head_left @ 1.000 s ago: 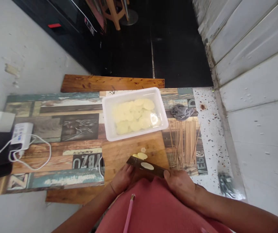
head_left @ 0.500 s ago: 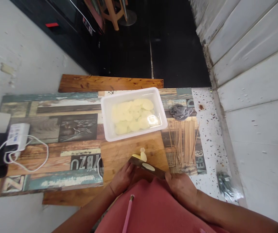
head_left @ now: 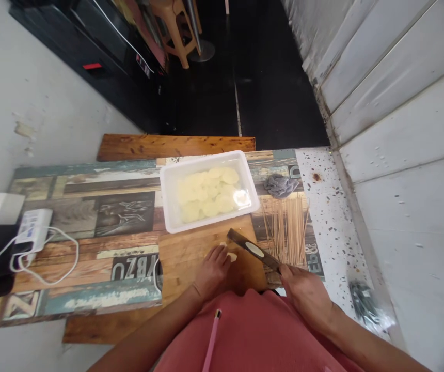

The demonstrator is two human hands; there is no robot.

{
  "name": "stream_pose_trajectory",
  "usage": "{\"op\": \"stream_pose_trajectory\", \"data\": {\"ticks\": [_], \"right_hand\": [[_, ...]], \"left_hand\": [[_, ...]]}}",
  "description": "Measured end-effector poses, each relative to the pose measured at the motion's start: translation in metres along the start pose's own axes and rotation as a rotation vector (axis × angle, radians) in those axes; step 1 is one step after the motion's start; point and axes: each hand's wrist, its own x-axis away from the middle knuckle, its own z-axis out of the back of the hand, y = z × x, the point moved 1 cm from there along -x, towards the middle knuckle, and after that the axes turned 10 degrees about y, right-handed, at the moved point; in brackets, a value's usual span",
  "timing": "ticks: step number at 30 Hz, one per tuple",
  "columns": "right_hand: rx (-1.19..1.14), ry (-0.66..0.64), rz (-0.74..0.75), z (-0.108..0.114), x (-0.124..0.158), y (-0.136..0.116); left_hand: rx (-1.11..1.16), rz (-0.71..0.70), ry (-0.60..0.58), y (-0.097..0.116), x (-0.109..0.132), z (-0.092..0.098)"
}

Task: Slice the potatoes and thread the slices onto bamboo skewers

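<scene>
My right hand [head_left: 306,291] is wrapped round the handle of a knife [head_left: 270,260], whose dark blade points up and to the left over the cutting board. A pale potato slice [head_left: 254,250] clings to the side of the blade. On the wooden cutting board [head_left: 183,258], my left hand [head_left: 214,268] has its fingers bent down over a piece of potato, mostly hidden beneath them. A cut potato slice [head_left: 232,256] shows beside the fingertips. Just beyond the board's middle stands a white plastic tub [head_left: 163,194] with several potato slices [head_left: 210,191] in liquid.
Several wooden skewers [head_left: 289,232] lie right of the board, with a grey cloth [head_left: 280,185] behind them. A white power strip [head_left: 34,227] and its cable are at the left. A wall [head_left: 411,155] borders the right side; a clear plastic bag [head_left: 365,302] lies near it.
My right hand has swung the knife away from my left hand, up and to the right, with the slice still on it. My left hand has moved forward and right over the potato.
</scene>
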Motion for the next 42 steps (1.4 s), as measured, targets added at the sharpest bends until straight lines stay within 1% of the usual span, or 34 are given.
{"op": "stream_pose_trajectory", "data": {"ticks": [3, 5, 7, 8, 9, 10, 12, 14, 15, 16, 18, 21, 23, 26, 28, 30, 32, 33, 35, 37, 38, 39, 40, 41, 42], "right_hand": [[0.021, 0.072, -0.024, 0.006, -0.004, 0.009], [0.058, 0.127, -0.027, 0.008, -0.008, 0.015], [0.119, 0.183, -0.014, 0.009, -0.013, 0.019], [0.153, 0.203, 0.0, 0.008, -0.015, 0.02], [0.186, 0.215, 0.017, 0.007, -0.018, 0.021], [0.213, 0.221, 0.038, 0.006, -0.021, 0.021], [0.254, 0.215, 0.079, 0.003, -0.027, 0.021], [0.28, 0.207, 0.12, 0.0, -0.031, 0.019], [0.286, 0.204, 0.136, -0.001, -0.032, 0.017], [0.287, 0.202, 0.148, -0.002, -0.033, 0.016], [0.277, 0.206, 0.167, -0.005, -0.032, 0.013], [0.251, 0.216, 0.2, -0.009, -0.03, 0.009], [0.232, 0.208, 0.21, -0.011, -0.028, 0.007], [0.192, 0.199, 0.185, -0.012, -0.028, 0.004], [0.159, 0.188, 0.15, -0.01, -0.029, 0.003], [0.112, 0.145, 0.097, -0.005, -0.031, 0.004], [0.053, 0.092, 0.037, -0.001, -0.031, 0.006], [0.025, 0.069, 0.012, 0.0, -0.03, 0.007], [-0.008, 0.052, -0.017, 0.0, -0.026, 0.008], [-0.008, 0.041, -0.015, -0.005, -0.02, 0.006], [-0.001, 0.033, -0.01, -0.007, -0.017, 0.005], [0.005, 0.022, -0.005, -0.011, -0.015, 0.003], [0.006, 0.01, 0.001, -0.014, -0.013, 0.0], [0.001, -0.002, 0.013, -0.016, -0.012, -0.003], [-0.008, -0.011, 0.035, -0.019, -0.011, -0.007]], "left_hand": [[0.002, 0.079, 0.126, -0.02, -0.024, 0.02], [-0.014, 0.17, 0.212, -0.04, -0.044, 0.038], [-0.062, 0.283, 0.306, -0.055, -0.065, 0.055], [-0.071, 0.324, 0.328, -0.058, -0.074, 0.062], [-0.058, 0.317, 0.332, -0.057, -0.082, 0.068], [-0.026, 0.276, 0.31, -0.053, -0.089, 0.072], [0.078, 0.107, 0.215, -0.037, -0.097, 0.073], [0.175, -0.036, 0.097, -0.018, -0.099, 0.069], [0.213, -0.063, 0.046, -0.011, -0.099, 0.066], [0.245, -0.063, 0.001, -0.005, -0.098, 0.063], [0.288, -0.009, -0.078, 0.001, -0.097, 0.058], [0.298, 0.069, -0.18, 0.0, -0.094, 0.057], [0.297, 0.062, -0.221, 0.0, -0.092, 0.061], [0.326, -0.013, -0.227, 0.001, -0.087, 0.073], [0.354, -0.048, -0.188, -0.002, -0.084, 0.083], [0.347, -0.028, -0.092, -0.012, -0.083, 0.093], [0.264, 0.057, 0.035, -0.03, -0.086, 0.101], [0.188, 0.124, 0.089, -0.041, -0.087, 0.104], [0.013, 0.271, 0.149, -0.061, -0.086, 0.107], [-0.107, 0.388, 0.188, -0.071, -0.073, 0.103], [-0.119, 0.398, 0.2, -0.071, -0.061, 0.098], [-0.096, 0.369, 0.199, -0.067, -0.045, 0.091], [-0.045, 0.297, 0.198, -0.059, -0.027, 0.083], [0.03, 0.173, 0.17, -0.048, -0.009, 0.074], [0.096, 0.074, 0.103, -0.036, 0.01, 0.064]]}}
